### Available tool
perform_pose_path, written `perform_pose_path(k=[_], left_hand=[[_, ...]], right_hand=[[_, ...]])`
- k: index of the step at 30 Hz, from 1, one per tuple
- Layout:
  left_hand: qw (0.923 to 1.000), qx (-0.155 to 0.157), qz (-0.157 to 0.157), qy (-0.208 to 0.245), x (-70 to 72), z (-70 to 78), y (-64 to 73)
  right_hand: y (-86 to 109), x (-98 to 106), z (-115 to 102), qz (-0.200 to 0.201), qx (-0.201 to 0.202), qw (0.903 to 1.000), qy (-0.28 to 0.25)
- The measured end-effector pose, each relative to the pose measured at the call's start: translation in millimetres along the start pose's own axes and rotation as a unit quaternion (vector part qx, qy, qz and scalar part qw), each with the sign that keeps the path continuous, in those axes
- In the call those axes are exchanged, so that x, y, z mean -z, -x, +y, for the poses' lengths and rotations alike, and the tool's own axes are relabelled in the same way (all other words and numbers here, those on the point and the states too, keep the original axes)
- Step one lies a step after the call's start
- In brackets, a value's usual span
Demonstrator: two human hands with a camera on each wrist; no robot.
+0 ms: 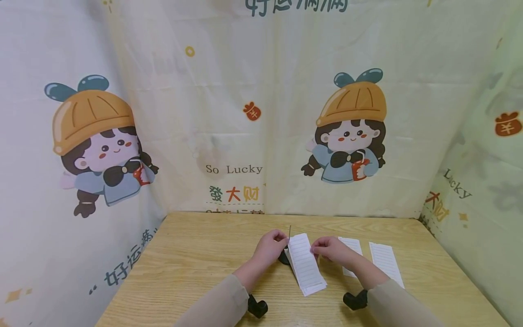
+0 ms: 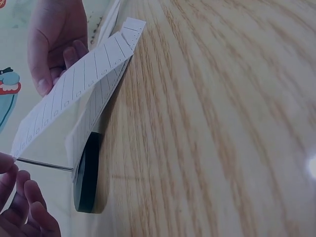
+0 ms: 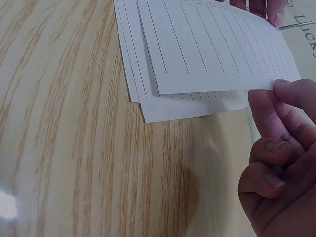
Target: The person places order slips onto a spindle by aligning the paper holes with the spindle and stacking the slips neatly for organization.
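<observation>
A lined white paper slip (image 1: 308,265) is held between both hands, over a bill spike with a round black base (image 2: 88,180) and a thin metal rod (image 2: 44,164). My left hand (image 1: 271,245) pinches the slip's far left corner, right at the rod's upper end. On the other long edge, the thumb and index finger of my right hand (image 1: 331,250) pinch the paper; its other fingers curl in. Beneath this slip, more lined slips (image 2: 101,96) lie tilted at the base, with the rod standing up from them.
Two more lined slips, a nearer one (image 1: 351,245) and a farther one (image 1: 386,261), lie on the wooden table (image 1: 196,254) at right. Black wrist-worn pieces (image 1: 257,306) show beside the sleeves. A printed cloth (image 1: 229,136) hangs behind the table.
</observation>
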State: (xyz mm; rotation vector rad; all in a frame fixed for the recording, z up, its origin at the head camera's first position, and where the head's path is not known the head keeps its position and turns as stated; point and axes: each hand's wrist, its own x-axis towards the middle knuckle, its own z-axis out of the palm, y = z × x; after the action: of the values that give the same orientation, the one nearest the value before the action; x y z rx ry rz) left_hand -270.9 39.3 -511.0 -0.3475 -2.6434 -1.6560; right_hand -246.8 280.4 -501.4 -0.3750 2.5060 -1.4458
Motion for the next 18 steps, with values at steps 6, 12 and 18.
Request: perform_pose_path(k=[6,12,18], left_hand=[[0.9993,-0.017,0.000,-0.035,2.0,1.1,1.3],[0.9976,-0.025,-0.014,-0.063,4.1,-2.8,2.8],[0.9960,-0.007,-0.029,-0.084,4.0,-6.4,4.5]], right_hand=[[-0.8,-3.6,-2.0,0.006,-0.003,1.0000,0.000],[-4.5,-4.8,3.1,0.008,-0.020,0.9997,0.012],[-6.3,-7.6,7.3,0.012,-0.027,0.9989,0.037]])
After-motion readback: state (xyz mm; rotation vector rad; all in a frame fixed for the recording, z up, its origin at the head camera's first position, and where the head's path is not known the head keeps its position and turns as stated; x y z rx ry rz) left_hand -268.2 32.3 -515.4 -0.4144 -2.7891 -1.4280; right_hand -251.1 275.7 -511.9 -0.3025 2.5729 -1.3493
